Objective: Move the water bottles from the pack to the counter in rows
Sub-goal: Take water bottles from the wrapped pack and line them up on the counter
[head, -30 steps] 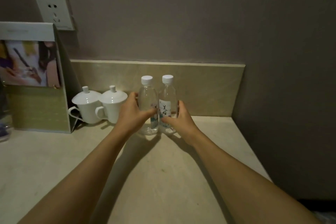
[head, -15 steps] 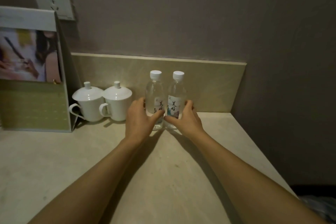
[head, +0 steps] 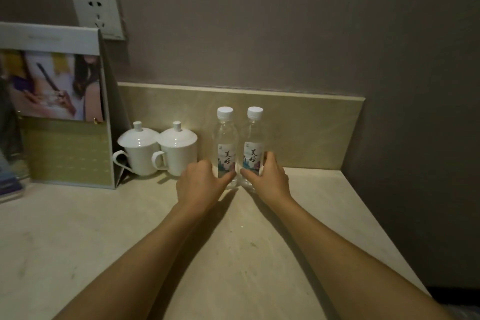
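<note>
Both forearms extended forward and converging toward the centre, bare to the lower edge of the view. Left hand (head: pixel 200 182) back-up, fingers curled round the lower part of the left bottle (head: pixel 225 148), thumb lying across its front. Right hand (head: pixel 268 176) mirrored, fingers wrapped round the far side of the right bottle (head: pixel 253 147), thumb pointing inward at its base.

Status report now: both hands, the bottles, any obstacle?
Left hand grips left clear white-capped water bottle; right hand grips its twin. Both upright on beige counter. White lidded cups close left.
</note>
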Motion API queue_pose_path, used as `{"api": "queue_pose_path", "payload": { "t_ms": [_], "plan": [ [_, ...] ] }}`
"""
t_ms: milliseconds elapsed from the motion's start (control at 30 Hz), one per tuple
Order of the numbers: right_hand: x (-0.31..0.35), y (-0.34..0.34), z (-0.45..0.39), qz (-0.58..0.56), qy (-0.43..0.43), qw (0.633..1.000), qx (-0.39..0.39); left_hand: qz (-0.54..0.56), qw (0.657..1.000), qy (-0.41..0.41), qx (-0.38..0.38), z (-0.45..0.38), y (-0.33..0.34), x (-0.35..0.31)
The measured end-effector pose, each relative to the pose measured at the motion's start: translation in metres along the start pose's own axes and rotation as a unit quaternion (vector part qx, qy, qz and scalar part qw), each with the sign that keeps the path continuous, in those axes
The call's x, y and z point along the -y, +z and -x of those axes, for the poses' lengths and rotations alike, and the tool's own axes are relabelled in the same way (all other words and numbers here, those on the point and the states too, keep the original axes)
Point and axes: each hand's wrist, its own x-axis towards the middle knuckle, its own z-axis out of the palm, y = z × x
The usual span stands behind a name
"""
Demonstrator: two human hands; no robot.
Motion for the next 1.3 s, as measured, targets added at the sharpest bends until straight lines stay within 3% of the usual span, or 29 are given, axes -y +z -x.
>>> {"api": "queue_pose_path", "payload": {
  "t_ms": [200, 367, 467, 767, 1300],
  "plan": [
    [0.006, 0.006, -0.002, 0.006, -0.006, 1.0, -0.008, 0.006, 1.0, 0.003, 0.014, -0.002, 0.002, 0.002],
    [0.01, 0.013, -0.005, 0.001, -0.009, 1.0, -0.007, -0.167, 0.985, 0.044, -0.002, -0.007, 0.0, -0.002],
    [0.012, 0.016, -0.007, 0.0, -0.011, 1.0, -0.005, -0.207, 0.977, 0.045, 0.017, -0.014, -0.001, -0.003],
    [0.022, 0.028, -0.015, 0.005, -0.009, 1.0, -0.003, -0.163, 0.985, 0.04, 0.039, -0.032, 0.009, 0.01],
    [0.028, 0.041, -0.022, 0.042, -0.02, 0.999, -0.014, -0.163, 0.983, 0.078, -0.012, -0.04, 0.022, 0.025]
  ]
}}
